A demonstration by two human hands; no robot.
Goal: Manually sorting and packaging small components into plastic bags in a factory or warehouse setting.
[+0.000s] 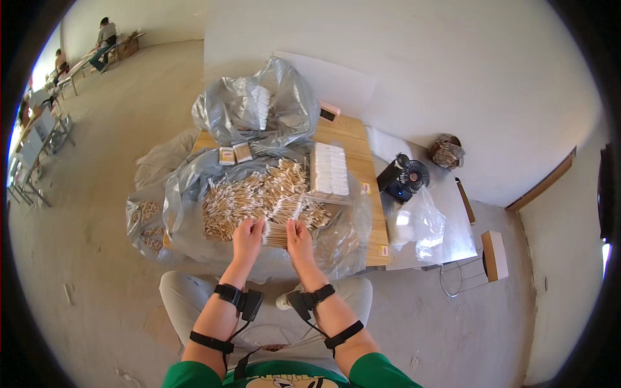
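A heap of thin wooden-stemmed swabs lies on an open clear plastic bag spread over a small wooden table. My left hand and my right hand are side by side at the near edge of the heap. Between them they hold a small aligned bundle of swabs, gripped from both ends. A stack of white flat packs rests at the heap's right side. Two small filled packets lie at the far edge.
A large grey bag of white material stands at the table's back. A small black fan and a crumpled clear bag sit on a white surface to the right. Another bag of swabs hangs at the left. People sit at tables far off at the upper left.
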